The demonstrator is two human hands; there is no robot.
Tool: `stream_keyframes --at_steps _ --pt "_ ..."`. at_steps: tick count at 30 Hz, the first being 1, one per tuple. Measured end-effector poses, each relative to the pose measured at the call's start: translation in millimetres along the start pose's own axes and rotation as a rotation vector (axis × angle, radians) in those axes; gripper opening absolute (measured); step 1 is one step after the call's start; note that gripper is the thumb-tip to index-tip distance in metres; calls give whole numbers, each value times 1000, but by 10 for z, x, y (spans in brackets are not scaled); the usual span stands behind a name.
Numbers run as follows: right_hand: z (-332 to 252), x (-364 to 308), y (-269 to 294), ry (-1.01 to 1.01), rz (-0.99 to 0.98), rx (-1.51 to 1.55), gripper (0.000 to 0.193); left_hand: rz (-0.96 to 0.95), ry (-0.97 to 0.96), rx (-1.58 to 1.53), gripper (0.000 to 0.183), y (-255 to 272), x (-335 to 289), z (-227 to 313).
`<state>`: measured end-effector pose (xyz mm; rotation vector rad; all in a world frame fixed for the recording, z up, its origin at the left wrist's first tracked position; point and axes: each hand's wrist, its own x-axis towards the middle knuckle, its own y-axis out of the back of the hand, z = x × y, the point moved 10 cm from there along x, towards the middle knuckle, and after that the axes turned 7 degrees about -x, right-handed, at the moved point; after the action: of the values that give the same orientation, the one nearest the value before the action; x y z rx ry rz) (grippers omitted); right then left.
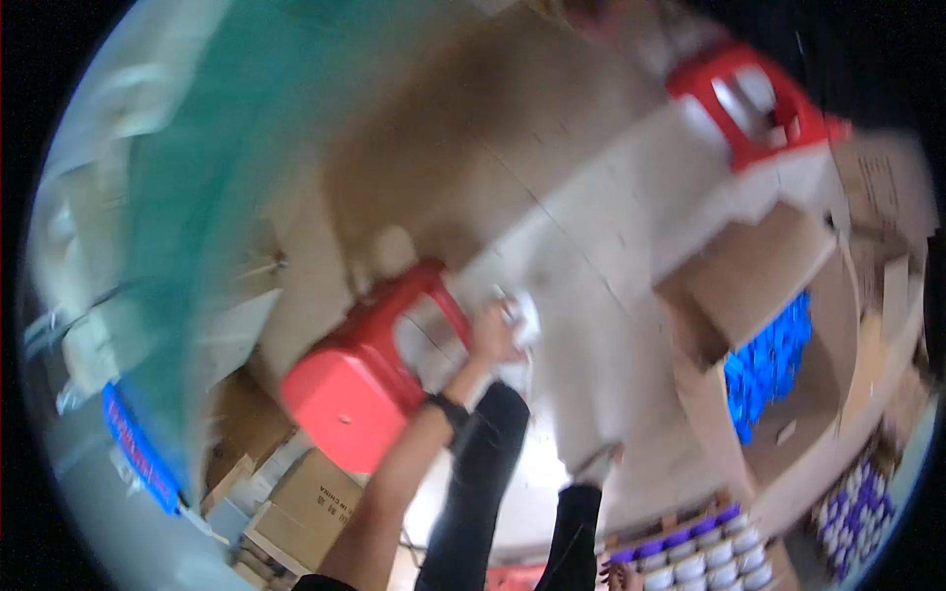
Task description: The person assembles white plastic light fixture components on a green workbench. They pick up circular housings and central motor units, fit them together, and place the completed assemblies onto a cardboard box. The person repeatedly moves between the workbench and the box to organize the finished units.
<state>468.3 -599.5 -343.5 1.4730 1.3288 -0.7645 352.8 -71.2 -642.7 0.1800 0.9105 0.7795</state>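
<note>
Left grip at a blurred white object, just right of its fingertips

Fingers look bent, but I cannot tell whether they pinch it or merely touch; the forearm slants past the red stool left of the grip, presumably because the object sits low. Well right, a carton stands open, likely keeping its blue pieces reachable; right grip out of view

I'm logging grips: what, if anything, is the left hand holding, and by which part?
The left hand appears to hold a white, rounded object by its left side; blur hides exact contact.
</note>
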Motion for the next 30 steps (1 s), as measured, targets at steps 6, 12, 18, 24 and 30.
stream_keyframes --at_steps 6,12,18,24,30 --pt "-3903 245 1539 867 599 -368 20 -210 -355 -357 20 1750 -2279 2316" --pt "-7263 -410 1664 1306 918 -269 26 259 -828 209 13 4990 -4628 3646" --pt "-7698 448 687 1190 1007 -504 41 1047 -142 597 18 7918 -4313 1878" --pt "-7630 347 332 1121 1033 -677 46 995 538 766 31 8984 -3664 -415" --pt "-7638 337 257 1159 1005 -647 46 1241 423 462 62 8847 -3882 -311"
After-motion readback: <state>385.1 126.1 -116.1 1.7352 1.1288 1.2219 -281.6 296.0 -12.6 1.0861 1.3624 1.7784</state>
